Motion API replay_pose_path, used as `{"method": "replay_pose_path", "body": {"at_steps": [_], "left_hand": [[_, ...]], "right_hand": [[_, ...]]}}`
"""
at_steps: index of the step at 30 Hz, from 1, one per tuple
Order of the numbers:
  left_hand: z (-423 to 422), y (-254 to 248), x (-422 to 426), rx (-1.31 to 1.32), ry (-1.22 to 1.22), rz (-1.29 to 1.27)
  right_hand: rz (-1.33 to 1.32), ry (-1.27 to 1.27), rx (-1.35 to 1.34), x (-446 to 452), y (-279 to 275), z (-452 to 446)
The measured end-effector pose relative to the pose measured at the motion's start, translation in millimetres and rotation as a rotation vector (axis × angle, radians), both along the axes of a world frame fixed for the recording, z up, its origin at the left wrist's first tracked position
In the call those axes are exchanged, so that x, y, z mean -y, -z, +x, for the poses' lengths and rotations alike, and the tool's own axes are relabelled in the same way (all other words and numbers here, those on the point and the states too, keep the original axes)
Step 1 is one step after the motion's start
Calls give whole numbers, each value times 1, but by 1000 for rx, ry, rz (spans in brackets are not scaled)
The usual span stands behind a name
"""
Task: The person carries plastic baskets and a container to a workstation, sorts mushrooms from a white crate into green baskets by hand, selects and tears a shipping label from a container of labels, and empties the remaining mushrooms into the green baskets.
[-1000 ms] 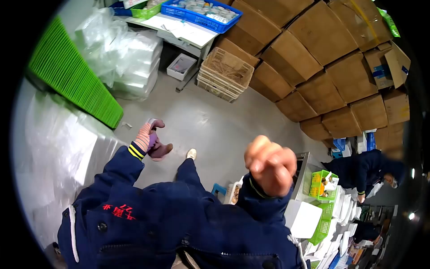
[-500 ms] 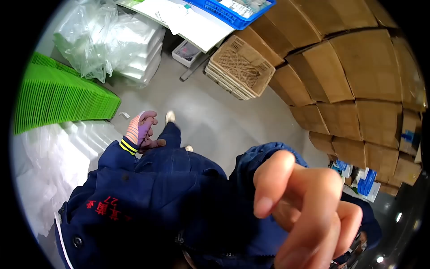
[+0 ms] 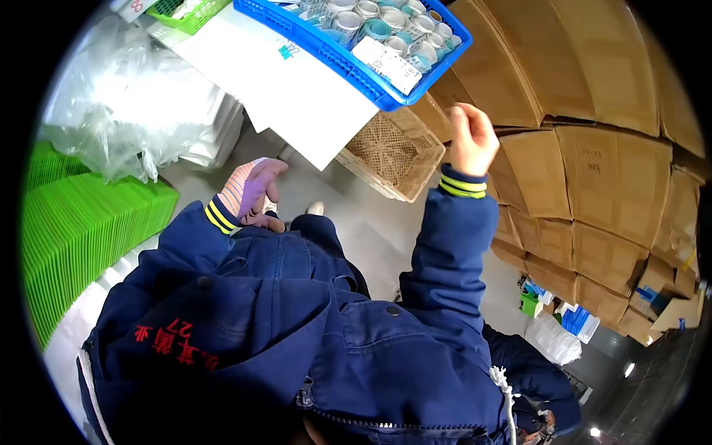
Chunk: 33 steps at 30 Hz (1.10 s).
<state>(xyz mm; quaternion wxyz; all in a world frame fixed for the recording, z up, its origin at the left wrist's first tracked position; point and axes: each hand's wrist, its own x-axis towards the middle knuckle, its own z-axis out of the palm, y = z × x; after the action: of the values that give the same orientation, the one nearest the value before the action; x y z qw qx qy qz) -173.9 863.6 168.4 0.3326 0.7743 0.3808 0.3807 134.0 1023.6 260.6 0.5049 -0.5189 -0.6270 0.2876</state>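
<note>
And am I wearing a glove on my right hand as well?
No, your right hand is bare, while your left hand wears a partly striped, partly purple glove.

storeroom with carton stacks (image 3: 604,174)

The single view looks from the person's head, forward and steeply down, its wide round field black at the corners. The jacket (image 3: 289,319) sits closest, filling the bottom; the tabletop (image 3: 334,119) and cartons (image 3: 604,167) lie farther out.

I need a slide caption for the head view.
Gloved left hand and bare right hand, the latter near a filled blue basket.
</note>
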Motion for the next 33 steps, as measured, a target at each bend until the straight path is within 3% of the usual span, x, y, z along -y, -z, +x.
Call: {"method": "replay_pose_path", "body": {"at_steps": [1,3,6,7,9,10,13,14,17,19,21,23,24,25,28,29,31,33], "left_hand": [[6,-7,-15,0,0,-13],[20,-13,-41,714,-287,-1279],[36,-5,-62,670,-138,-1072],[36,2,-73,514,-25,-804],[35,11,-95,238,39,-199],[33,13,-101,250,-33,-439],[33,5,-135,-187,-92,-138],[36,10,-140,9,-182,-295],[32,8,-155,-47,-264,-187],[26,-9,-167,-292,-341,-81],[19,-24,-183,-273,-372,-164],[5,-52,-208,-492,-306,-3],[2,-48,-221,-493,-309,1],[-1,-43,-235,-254,-326,-66],[1,-55,-266,173,-271,-486],[6,-71,-277,-9,-176,-422],[10,-50,-296,-188,-83,-587],[27,-96,-285,34,38,-1065]], "right_hand": [[-11,11,113,-22,19,3],[29,11,351,-63,52,-2],[123,-85,697,-117,93,-7],[156,-126,799,-132,106,-9],[-108,-175,934,-151,114,-18],[-189,-231,938,-160,117,-19],[-344,-367,855,-187,127,-14],[-356,-427,822,-195,129,-12],[-357,-595,569,-210,126,-5],[-266,-672,546,-219,100,-8],[-155,-843,500,-234,71,-14],[13,-985,579,-247,38,-26],[38,-1043,594,-249,22,-33],[63,-1100,610,-251,7,-41],[261,-1294,738,-249,-31,-67],[299,-1316,777,-243,-40,-74],[321,-1350,849,-234,-52,-89],[338,-1324,837,-230,-53,-95]]}}
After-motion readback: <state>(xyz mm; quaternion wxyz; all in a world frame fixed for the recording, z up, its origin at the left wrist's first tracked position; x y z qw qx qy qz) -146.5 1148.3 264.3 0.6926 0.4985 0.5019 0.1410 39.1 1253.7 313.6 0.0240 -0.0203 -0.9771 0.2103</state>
